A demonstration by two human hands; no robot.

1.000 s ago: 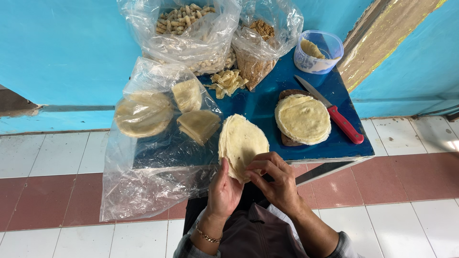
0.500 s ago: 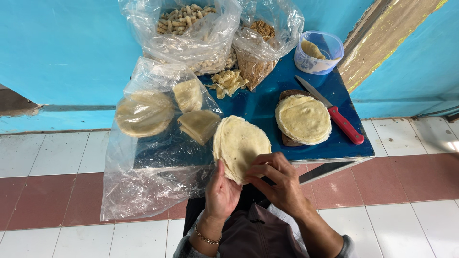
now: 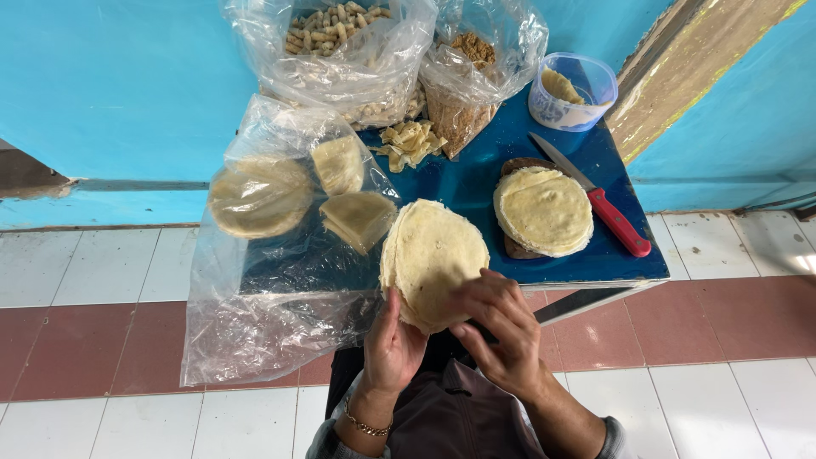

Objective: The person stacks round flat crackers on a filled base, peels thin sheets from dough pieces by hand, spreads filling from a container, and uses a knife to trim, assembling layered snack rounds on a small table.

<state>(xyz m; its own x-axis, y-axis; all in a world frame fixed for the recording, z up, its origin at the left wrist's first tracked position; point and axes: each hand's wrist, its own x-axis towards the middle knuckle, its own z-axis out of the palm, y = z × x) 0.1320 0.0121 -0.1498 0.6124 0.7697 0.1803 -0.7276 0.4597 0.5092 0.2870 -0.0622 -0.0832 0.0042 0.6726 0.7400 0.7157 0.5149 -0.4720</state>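
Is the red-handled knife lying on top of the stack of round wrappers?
No, the knife lies on the blue table beside the stack, to its right.

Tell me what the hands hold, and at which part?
Both hands hold a stack of thin round wrappers at its lower edge: left hand lower left, right hand lower right.

The table [image 3: 476,183] is deep blue, set against a turquoise wall [image 3: 110,85]. The round wrappers [image 3: 433,259] between the hands are pale cream, and so is the stack [image 3: 544,210] near the table's right edge, which sits on a dark brown board [image 3: 514,248]. The knife [image 3: 595,195] has a red handle and a grey blade. The floor [image 3: 93,272] is white tile with a reddish-brown band. The tub [image 3: 571,92] at the far right corner is clear with a bluish tint.
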